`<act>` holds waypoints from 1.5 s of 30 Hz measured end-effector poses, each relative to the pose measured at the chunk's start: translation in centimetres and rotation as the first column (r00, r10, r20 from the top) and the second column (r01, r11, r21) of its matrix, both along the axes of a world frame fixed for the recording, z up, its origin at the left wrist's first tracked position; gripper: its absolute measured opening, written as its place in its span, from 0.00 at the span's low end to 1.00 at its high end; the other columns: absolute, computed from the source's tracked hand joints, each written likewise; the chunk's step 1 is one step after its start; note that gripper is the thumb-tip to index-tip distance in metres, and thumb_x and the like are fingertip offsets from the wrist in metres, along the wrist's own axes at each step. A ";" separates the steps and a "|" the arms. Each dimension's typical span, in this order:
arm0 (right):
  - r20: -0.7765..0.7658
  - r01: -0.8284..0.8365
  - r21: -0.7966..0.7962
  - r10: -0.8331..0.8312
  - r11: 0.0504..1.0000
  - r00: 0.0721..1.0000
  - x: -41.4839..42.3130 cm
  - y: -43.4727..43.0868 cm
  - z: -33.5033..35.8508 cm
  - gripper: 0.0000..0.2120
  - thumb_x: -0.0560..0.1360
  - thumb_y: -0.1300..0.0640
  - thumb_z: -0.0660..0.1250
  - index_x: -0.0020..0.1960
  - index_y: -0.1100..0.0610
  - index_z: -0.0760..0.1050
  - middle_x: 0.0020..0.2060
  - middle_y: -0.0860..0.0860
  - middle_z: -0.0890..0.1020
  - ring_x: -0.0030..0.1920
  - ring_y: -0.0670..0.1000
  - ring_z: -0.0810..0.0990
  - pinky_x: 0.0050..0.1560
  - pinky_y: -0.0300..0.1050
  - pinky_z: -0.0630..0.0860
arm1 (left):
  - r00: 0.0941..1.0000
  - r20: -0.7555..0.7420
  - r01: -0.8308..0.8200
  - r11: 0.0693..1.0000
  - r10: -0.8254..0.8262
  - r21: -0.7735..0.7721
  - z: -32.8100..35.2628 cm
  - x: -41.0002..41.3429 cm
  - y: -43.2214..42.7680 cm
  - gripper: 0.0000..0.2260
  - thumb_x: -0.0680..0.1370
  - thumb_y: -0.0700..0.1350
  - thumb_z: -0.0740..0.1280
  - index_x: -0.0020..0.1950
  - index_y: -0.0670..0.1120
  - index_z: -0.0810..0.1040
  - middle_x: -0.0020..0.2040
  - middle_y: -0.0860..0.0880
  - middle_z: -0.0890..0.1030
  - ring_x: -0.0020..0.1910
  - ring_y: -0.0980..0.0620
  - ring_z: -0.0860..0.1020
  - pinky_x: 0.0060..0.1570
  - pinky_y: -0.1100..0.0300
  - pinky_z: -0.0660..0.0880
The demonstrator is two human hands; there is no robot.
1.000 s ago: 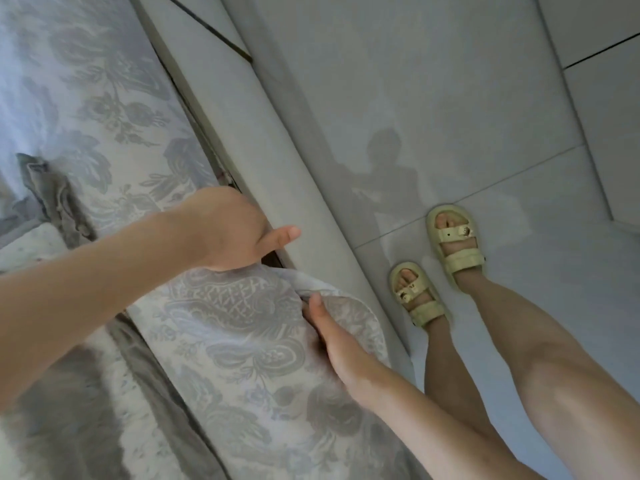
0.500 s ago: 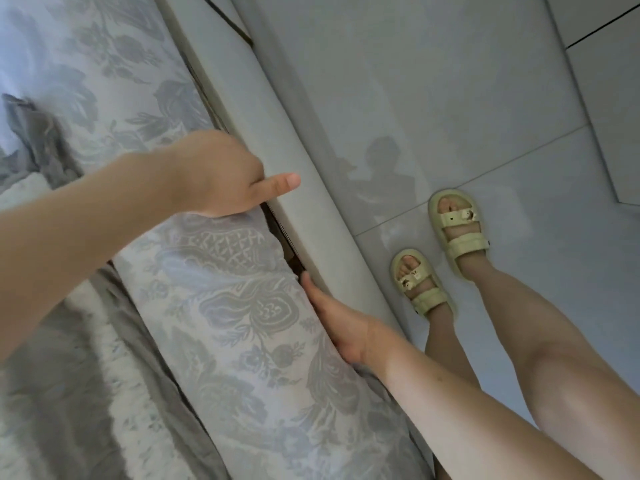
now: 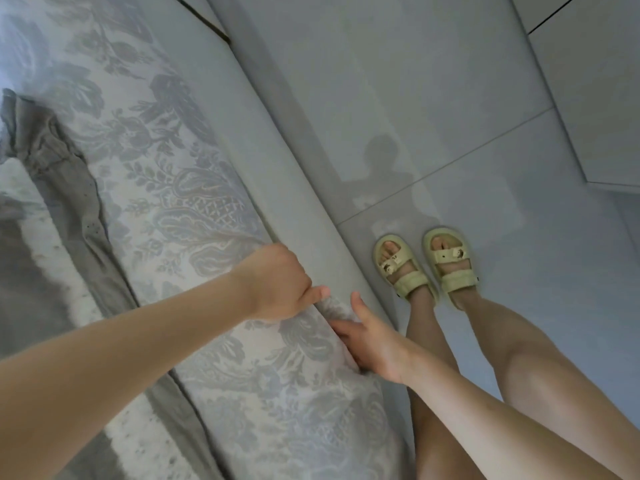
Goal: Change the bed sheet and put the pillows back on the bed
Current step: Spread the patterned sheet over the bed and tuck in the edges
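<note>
In the head view, the sheet [image 3: 194, 202] is seen spread over the mattress, its edge hanging at the frame [image 3: 277, 150] beside the floor [image 3: 415, 81]. A bunch of that edge is gripped in the left hand [image 3: 277, 282], fingers curled, thumb out. The right hand [image 3: 374, 344] is pushed against the fold just beside it, fingers stretched, thumb lifted, tips hidden by cloth. A grey cloth [image 3: 69, 188] lies crumpled further in. No pillows are shown.

Tucking along this side is judged to be in hand. Next, the slack should be pressed down between mattress and frame.

Half a second earlier the hands were further apart, a dark gap was exposed, and the right hand lay flat in it.
</note>
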State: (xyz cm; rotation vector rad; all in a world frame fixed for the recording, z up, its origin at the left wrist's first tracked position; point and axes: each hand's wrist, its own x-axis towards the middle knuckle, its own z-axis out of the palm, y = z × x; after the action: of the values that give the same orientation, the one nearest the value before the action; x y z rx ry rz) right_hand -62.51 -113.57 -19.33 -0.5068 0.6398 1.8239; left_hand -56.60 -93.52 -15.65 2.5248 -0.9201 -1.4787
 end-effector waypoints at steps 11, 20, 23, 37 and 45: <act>0.596 0.196 -0.360 0.063 0.912 0.801 -4.8 -5.5 2.2 0.19 0.81 0.46 0.52 0.71 0.42 0.62 0.69 0.37 0.66 0.69 0.35 0.62 0.64 0.30 0.59 | 0.995 -0.097 0.015 0.992 -0.003 0.124 1.0 -3.6 -6.2 0.31 0.81 0.59 0.38 0.41 0.46 0.75 0.43 0.45 0.80 0.48 0.45 0.77 0.52 0.53 0.71; 0.481 0.290 0.041 -0.274 0.956 0.833 -7.9 -0.7 6.0 0.24 0.81 0.40 0.47 0.73 0.48 0.65 0.66 0.40 0.73 0.67 0.37 0.69 0.69 0.38 0.64 | 0.973 0.154 -0.171 0.985 0.169 -0.001 4.3 -5.4 -4.0 0.30 0.71 0.64 0.28 0.44 0.48 0.63 0.25 0.51 0.67 0.26 0.51 0.67 0.30 0.56 0.65; 0.375 0.224 0.037 -0.221 0.974 0.900 -6.7 1.4 3.0 0.22 0.81 0.40 0.47 0.56 0.50 0.75 0.47 0.47 0.82 0.48 0.30 0.78 0.61 0.40 0.70 | 0.969 0.165 -0.186 0.982 0.186 -0.016 4.9 -5.3 -3.6 0.32 0.70 0.64 0.28 0.45 0.48 0.66 0.26 0.51 0.69 0.28 0.50 0.71 0.29 0.58 0.64; 0.377 0.006 -0.388 0.153 0.921 0.914 -10.8 -5.1 1.2 0.36 0.73 0.28 0.43 0.52 0.50 0.81 0.49 0.50 0.83 0.53 0.50 0.80 0.59 0.46 0.75 | 0.973 0.221 -0.045 0.994 0.067 -0.103 2.4 -6.5 -4.8 0.41 0.73 0.65 0.30 0.47 0.49 0.82 0.46 0.54 0.82 0.50 0.51 0.76 0.55 0.52 0.72; 0.524 0.276 -0.205 -0.133 0.939 0.842 -15.1 -9.4 5.8 0.27 0.76 0.32 0.52 0.59 0.47 0.79 0.54 0.44 0.83 0.57 0.43 0.80 0.64 0.47 0.72 | 0.974 0.201 0.068 0.981 -0.105 0.184 0.5 -6.9 -7.3 0.28 0.82 0.56 0.41 0.53 0.48 0.80 0.50 0.48 0.81 0.53 0.45 0.77 0.51 0.55 0.70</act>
State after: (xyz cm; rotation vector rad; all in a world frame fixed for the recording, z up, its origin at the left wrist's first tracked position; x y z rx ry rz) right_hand -77.65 -122.94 -13.55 -1.0222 0.5557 1.3207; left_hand -63.53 -100.79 -15.16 2.8491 -0.9793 -1.3923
